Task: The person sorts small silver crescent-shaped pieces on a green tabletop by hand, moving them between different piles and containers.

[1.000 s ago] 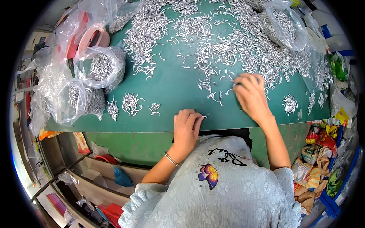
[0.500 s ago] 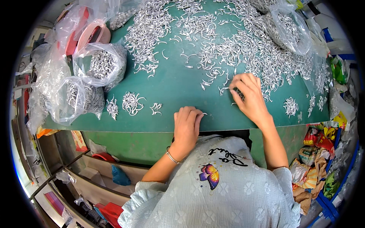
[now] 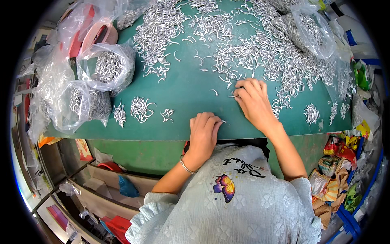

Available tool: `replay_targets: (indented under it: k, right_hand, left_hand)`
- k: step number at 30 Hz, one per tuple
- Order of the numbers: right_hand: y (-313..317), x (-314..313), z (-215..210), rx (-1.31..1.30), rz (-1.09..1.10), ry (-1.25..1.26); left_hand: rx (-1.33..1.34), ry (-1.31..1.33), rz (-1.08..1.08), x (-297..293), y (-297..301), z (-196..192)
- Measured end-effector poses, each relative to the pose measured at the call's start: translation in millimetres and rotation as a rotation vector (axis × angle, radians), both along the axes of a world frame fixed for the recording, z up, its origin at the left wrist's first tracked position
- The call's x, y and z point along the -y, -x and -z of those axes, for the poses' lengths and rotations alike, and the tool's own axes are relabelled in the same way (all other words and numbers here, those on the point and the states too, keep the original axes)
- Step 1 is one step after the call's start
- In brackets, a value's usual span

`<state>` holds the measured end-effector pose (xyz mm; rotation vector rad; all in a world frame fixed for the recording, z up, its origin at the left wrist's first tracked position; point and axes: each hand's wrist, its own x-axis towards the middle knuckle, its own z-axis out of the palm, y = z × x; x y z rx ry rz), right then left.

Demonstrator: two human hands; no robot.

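My left hand (image 3: pixel 204 132) rests by the near edge of the green table, its fingers closed. A small curved silver piece (image 3: pixel 223 121) pokes out at its thumb tip. Further to the right, my right hand (image 3: pixel 256 105) reaches over the tabletop with bent fingers drawn together, and a similar slim piece (image 3: pixel 232 96) shows at their tips. Just beyond this hand spreads a large loose heap of curved silver pieces (image 3: pixel 264 57). One stray piece (image 3: pixel 214 92) lies between the hands and the heap. What sits deeper inside either grip is hidden.
Small piles of the pieces (image 3: pixel 142 110) lie at the left front, and another pile (image 3: pixel 311 114) at the right front. Clear plastic bags of pieces (image 3: pixel 107 69) stand at the left, beside a pink basket (image 3: pixel 107 37). Another filled bag (image 3: pixel 313 34) leans at the far right.
My right hand has moved left and its fingers have drawn together. My left hand has shifted slightly right with its piece. A stray piece now lies apart from the heap.
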<state>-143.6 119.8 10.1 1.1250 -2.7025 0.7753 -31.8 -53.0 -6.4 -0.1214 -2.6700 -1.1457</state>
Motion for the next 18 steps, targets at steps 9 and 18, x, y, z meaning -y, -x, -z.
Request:
replay_targets:
  k: [9,18]
  right_hand:
    - [-2,13,-6,0.009,0.178,-0.013]
    - [-9,4,-19,0.013,0.245,-0.042]
  left_hand:
    - [0.017,-0.002,0.013,-1,1,0]
    - [-0.003,0.004,-0.010,3,-2,2]
